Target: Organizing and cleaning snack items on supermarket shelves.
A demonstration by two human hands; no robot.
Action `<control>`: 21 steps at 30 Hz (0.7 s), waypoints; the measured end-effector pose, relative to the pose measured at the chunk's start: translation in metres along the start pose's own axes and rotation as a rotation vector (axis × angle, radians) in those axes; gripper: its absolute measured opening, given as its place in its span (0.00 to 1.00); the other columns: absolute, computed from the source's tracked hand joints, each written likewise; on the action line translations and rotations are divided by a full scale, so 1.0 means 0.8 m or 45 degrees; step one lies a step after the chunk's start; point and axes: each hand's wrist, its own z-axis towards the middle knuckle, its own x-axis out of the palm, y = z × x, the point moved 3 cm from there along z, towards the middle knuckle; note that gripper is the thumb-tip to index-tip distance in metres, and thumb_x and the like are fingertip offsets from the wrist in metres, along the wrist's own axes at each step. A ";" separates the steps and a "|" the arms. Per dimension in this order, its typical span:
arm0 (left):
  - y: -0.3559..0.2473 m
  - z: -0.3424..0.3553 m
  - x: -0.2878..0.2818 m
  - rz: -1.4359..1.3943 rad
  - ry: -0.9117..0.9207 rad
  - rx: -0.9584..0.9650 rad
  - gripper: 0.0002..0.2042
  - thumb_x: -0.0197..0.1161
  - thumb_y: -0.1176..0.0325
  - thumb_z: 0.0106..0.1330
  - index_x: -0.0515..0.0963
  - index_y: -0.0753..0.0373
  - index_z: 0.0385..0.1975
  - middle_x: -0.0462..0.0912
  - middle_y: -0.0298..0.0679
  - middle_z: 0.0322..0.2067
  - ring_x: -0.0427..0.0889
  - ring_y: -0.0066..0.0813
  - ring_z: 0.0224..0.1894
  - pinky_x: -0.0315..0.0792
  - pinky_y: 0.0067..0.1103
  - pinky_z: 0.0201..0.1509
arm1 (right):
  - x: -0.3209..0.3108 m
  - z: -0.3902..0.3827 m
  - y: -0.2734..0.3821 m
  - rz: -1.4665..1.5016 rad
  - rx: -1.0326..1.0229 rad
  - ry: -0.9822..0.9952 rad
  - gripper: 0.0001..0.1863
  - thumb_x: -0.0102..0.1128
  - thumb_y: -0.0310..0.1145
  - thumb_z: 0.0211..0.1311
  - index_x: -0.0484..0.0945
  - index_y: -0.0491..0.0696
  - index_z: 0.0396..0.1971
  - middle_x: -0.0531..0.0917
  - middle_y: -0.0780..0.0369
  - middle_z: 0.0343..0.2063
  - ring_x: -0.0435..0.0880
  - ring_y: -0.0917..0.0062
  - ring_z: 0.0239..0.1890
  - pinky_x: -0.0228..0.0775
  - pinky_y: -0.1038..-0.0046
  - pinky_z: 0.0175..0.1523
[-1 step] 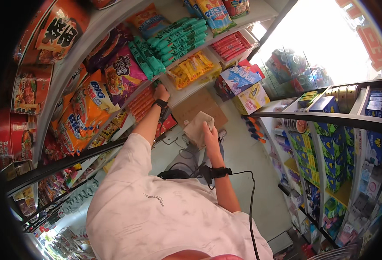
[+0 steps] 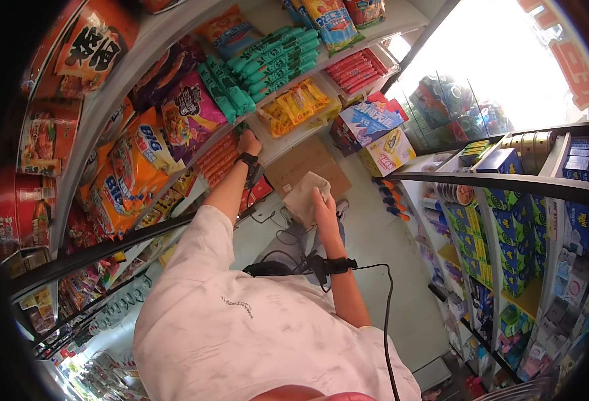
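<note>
My left hand [image 2: 249, 143] reaches to the shelf front, its fingers closed at the edge just below the green-wrapped sticks [image 2: 231, 97]. A bit of dark green shows at its fingertips, but what it grips is too small to tell. Next to it lie red-wrapped sticks [image 2: 219, 159] on the lower level and a clear bin of yellow packets [image 2: 296, 107]. In front of my body my right hand [image 2: 324, 210] is closed on a folded beige cloth [image 2: 305, 198], thumb on top.
A cardboard box [image 2: 334, 175] lies on the floor below the shelf. Colourful cartons [image 2: 384, 150] stand at its right. Orange snack bags [image 2: 137, 157] fill the left shelf, and a stocked rack [image 2: 501, 220] runs along the right. A black cable [image 2: 391, 301] trails from my right wrist.
</note>
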 end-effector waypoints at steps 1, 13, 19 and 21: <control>0.001 0.002 0.000 -0.015 -0.002 -0.001 0.20 0.65 0.70 0.59 0.69 0.72 0.48 0.79 0.59 0.44 0.80 0.58 0.46 0.79 0.43 0.42 | -0.001 0.001 -0.002 -0.002 0.000 0.003 0.17 0.52 0.44 0.73 0.76 0.43 0.46 0.76 0.71 0.34 0.69 0.87 0.37 0.64 0.80 0.43; -0.007 -0.014 -0.046 -0.281 -0.081 0.048 0.37 0.65 0.73 0.56 0.54 0.76 0.64 0.75 0.64 0.50 0.78 0.59 0.49 0.77 0.42 0.44 | 0.010 0.000 0.004 -0.084 -0.011 0.036 0.18 0.51 0.45 0.73 0.76 0.44 0.46 0.78 0.69 0.36 0.72 0.86 0.37 0.66 0.78 0.43; -0.023 -0.073 -0.089 -1.012 0.271 -0.133 0.34 0.69 0.72 0.55 0.62 0.73 0.62 0.78 0.55 0.47 0.81 0.45 0.46 0.76 0.34 0.45 | 0.033 0.008 0.029 -0.188 -0.067 -0.088 0.21 0.48 0.50 0.74 0.75 0.45 0.44 0.75 0.71 0.31 0.70 0.87 0.32 0.66 0.79 0.37; 0.006 -0.084 -0.101 -0.850 0.217 -0.027 0.31 0.69 0.71 0.57 0.65 0.74 0.60 0.79 0.53 0.45 0.81 0.42 0.45 0.76 0.34 0.45 | 0.053 0.025 0.017 -0.146 -0.013 -0.014 0.22 0.46 0.53 0.74 0.75 0.47 0.42 0.75 0.71 0.29 0.70 0.87 0.30 0.66 0.79 0.35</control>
